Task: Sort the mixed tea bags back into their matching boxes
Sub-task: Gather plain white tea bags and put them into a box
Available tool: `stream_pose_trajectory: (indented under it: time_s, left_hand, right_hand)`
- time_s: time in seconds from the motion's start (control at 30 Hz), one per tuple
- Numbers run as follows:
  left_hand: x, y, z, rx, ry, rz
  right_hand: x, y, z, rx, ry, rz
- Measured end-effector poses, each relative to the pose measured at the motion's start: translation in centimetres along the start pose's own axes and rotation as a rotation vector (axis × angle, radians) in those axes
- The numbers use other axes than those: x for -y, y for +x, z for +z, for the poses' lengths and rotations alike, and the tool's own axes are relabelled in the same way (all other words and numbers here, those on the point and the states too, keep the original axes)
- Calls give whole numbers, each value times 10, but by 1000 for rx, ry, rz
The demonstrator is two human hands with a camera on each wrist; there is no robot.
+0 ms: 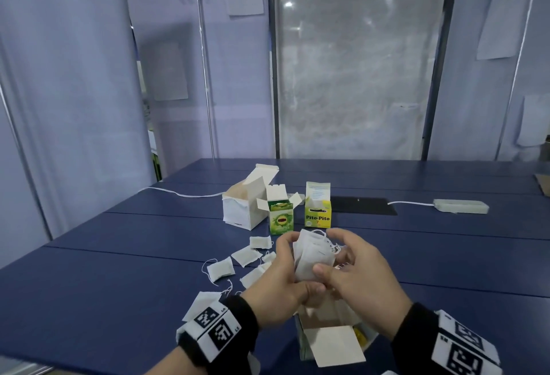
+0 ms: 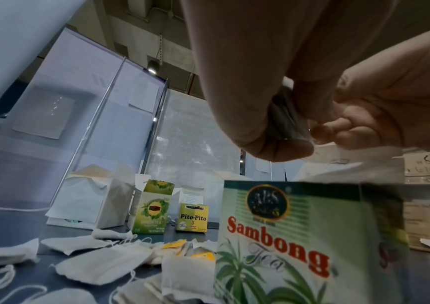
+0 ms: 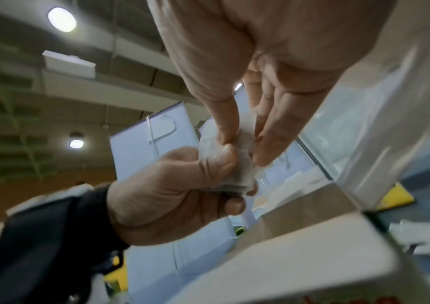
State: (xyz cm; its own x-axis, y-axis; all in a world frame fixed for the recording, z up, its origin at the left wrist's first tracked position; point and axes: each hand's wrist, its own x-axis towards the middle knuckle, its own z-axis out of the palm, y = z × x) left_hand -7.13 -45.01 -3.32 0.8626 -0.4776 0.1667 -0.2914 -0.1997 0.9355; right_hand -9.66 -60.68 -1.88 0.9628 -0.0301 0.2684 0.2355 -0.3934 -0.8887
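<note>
Dark blue panelled bench (image 1: 125,279) carries everything. Largest box: plain white carton (image 1: 242,208), flaps open, stood at the far left of the box row. Nearest the camera, the green-and-white "Sambong Tea" box (image 2: 299,236) is seen open-topped, directly below both hands. Beyond it, the green "Green Tea" box (image 1: 281,220) and the yellow "Pito-Pito" box (image 1: 318,217) are stood side by side, both with lids up, just right of the white carton.

A stack of white paper tea bags (image 1: 312,255) is held above the Sambong box, strings trailing from its top. Left hand (image 1: 278,288): fingers curled round the stack, thumb pressed on the lower edge. Right hand (image 1: 354,276): thumb and fingers pinching the same stack from the other side.

Loose white tea bags (image 1: 221,269) are scattered flat on the bench left of the hands, between the Sambong box and the box row; some yellow tags are seen among them in the left wrist view.

A white power strip (image 1: 459,206) with its cable is laid at far right.
</note>
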Motion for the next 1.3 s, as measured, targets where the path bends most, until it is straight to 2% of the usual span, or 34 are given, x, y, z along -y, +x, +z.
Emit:
stream_pose_trajectory:
  time_s: [0.1,0.17,0.33,0.47,0.57,0.7,0.87,1.03,1.2,1.3]
  left_hand:
    - [1,-2,-3,23,83,-15]
    - [1,-4,-5,22,122,-29]
    - [0,-6,-8,42,177,-51]
    - [0,-7,-9,68,286,-40]
    - [1,-7,-9,12,209,-54]
    - [6,-7,-10,-144,-129,-102]
    - [7,-6,-4,-170,-428,-66]
    - [8,-6,0,-153,-397,-28]
    - [4,-8,3,-135,-279,33]
    - [-1,-9,6,-111,-240,39]
  right_hand:
    - [2,4,-2,14,-240,-140]
    - [5,6,-3,50,-298,-213]
    - [8,6,-4,100,-303,-197]
    - [10,5,-3,219,-361,-208]
    - [10,5,-4,235,-467,-245]
    - [6,7,-7,204,-296,-168]
    - [-1,3,-4,185,-112,-139]
    - [-4,0,1,118,-65,-184]
    - [-4,-4,4,142,-134,-233]
    - [-5,-5,5,141,-119,-211]
